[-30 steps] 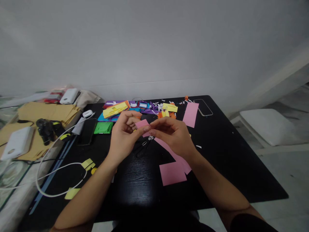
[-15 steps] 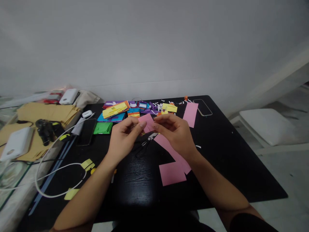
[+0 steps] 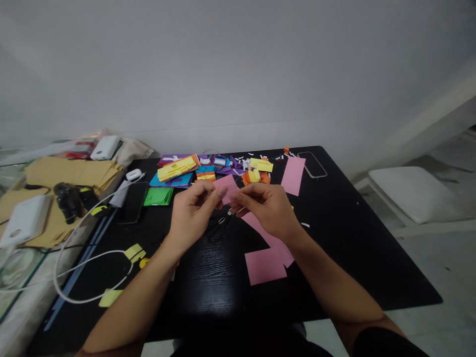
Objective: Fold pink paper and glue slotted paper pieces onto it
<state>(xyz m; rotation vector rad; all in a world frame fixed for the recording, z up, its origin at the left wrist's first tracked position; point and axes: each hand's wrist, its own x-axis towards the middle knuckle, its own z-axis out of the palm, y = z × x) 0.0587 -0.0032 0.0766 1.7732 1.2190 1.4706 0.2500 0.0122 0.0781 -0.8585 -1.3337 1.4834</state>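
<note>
Both hands meet above the middle of a black table (image 3: 353, 258) and pinch a small pink paper piece (image 3: 226, 186) between them. My left hand (image 3: 191, 213) grips its left edge with thumb and forefinger. My right hand (image 3: 266, 206) pinches its lower right edge, fingers curled. Black-handled scissors (image 3: 219, 225) lie on the table just under the hands. Pink paper strips (image 3: 266, 258) lie below my right wrist, and another pink strip (image 3: 293, 176) lies farther back.
A heap of coloured paper scraps (image 3: 208, 168) lies at the table's far side, with a green stack (image 3: 159, 196), a phone (image 3: 133, 201) and a clear phone case (image 3: 313, 164). A white cable (image 3: 74, 267) loops at left. White devices (image 3: 24, 220) and brown paper lie beyond.
The pink piece has been turned and raised slightly between the fingers. My right hand's fingers have curled in closer to it; both hands stayed over the scissors.
</note>
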